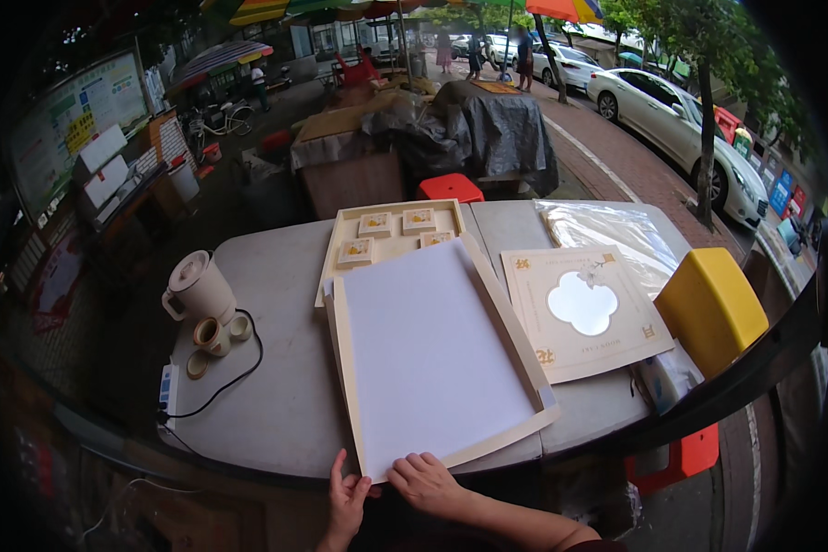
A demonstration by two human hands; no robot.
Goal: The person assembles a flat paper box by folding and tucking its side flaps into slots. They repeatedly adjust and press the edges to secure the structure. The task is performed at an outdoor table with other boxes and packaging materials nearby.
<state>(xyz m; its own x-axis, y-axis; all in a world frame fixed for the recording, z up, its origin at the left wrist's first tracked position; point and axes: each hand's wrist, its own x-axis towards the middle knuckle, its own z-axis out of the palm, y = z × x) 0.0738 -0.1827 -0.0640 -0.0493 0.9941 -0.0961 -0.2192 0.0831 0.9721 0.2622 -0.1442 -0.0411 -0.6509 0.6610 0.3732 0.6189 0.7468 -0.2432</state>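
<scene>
A large shallow cream cardboard box lid (437, 354), white inside, lies slantwise on the table with its open side up. Its far end rests over a cream box tray (340, 235) that holds several small square boxes (374, 224). At the lid's near left corner, my left hand (346, 501) has its index finger stretched up and apart, and the thumb touches the corner. Just to the right, my right hand (425, 482) curls its fingers over the lid's near edge. A cream printed card panel (534, 317) with a flower-shaped cutout lies to the right.
On the table's left are a pale kettle (199, 285), small cups (212, 336) and a power strip (167, 388) with a black cord. Clear plastic wrap (607, 230) and a yellow container (711, 308) occupy the right. Red stools (451, 188) stand behind and below.
</scene>
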